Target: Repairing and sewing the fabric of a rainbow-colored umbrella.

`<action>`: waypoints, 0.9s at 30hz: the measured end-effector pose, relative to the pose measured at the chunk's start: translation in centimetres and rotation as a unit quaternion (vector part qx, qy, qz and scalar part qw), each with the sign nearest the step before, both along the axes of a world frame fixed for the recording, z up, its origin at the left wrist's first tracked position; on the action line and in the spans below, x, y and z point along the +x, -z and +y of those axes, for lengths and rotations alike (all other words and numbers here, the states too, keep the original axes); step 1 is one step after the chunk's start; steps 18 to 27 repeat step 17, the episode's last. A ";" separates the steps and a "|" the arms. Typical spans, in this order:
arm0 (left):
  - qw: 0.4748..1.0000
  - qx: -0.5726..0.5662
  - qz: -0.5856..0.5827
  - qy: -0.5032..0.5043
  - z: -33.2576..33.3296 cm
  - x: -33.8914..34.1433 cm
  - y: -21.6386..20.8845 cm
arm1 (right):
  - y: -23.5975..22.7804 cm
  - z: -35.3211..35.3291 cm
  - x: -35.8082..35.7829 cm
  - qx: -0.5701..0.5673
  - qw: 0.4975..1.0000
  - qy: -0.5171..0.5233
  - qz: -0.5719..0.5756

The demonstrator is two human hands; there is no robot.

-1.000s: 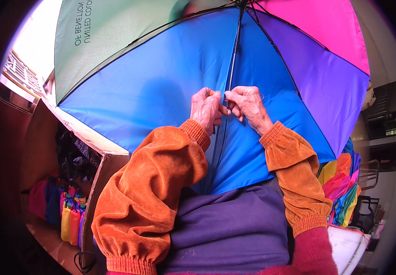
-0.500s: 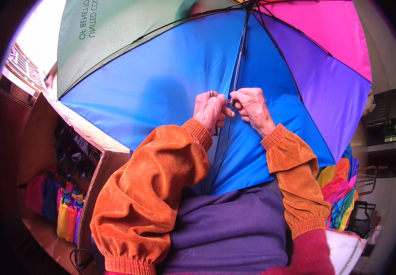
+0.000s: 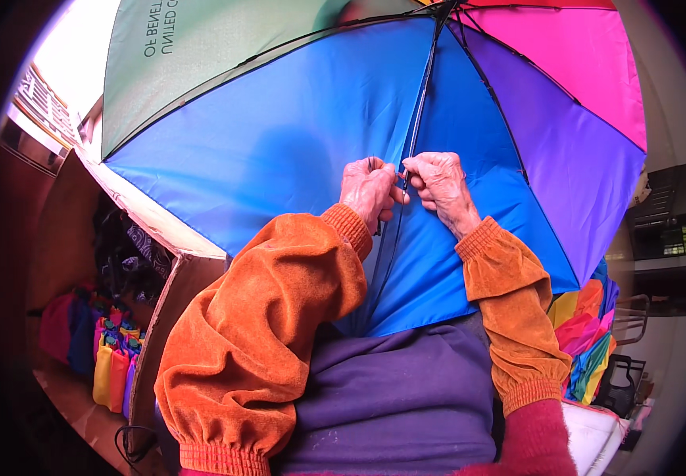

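Observation:
An open umbrella (image 3: 279,151) with green, blue, purple and pink panels fills the upper view, its inner side facing me. A thin dark metal rib (image 3: 420,103) runs down the seam between two blue panels. My left hand (image 3: 368,189) and my right hand (image 3: 436,181) meet at this rib, fingers pinched on it and on the blue fabric beside it. Both forearms wear orange velvet sleeves. A short dark thread seems to hang below my left hand; whether a needle is held I cannot tell.
A cardboard box (image 3: 164,293) stands at the left with dark items inside. Folded coloured umbrellas (image 3: 109,361) are packed low on the left. More bright fabric (image 3: 589,333) lies at the right, near a dark chair (image 3: 624,381). Purple cloth (image 3: 398,397) covers my lap.
My hands have stayed at the same spot on the rib, with only small finger movements. The umbrella has shifted slightly in the view.

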State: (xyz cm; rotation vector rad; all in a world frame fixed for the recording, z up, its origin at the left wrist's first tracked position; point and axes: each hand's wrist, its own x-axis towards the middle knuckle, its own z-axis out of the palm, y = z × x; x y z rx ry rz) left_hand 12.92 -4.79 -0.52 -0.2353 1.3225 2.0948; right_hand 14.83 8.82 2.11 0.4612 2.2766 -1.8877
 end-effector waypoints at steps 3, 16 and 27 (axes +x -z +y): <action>1.000 -0.008 0.010 -0.004 0.1 0.1 0.1 | 0.0 -0.1 0.0 0.002 1.000 0.000 0.002; 1.000 0.017 0.005 0.026 -0.1 -0.4 1.0 | 0.0 1.9 0.2 0.184 0.968 -0.131 0.109; 0.999 0.027 -0.007 0.029 -0.2 -0.6 1.1 | 0.3 2.2 0.1 0.250 0.941 -0.171 0.152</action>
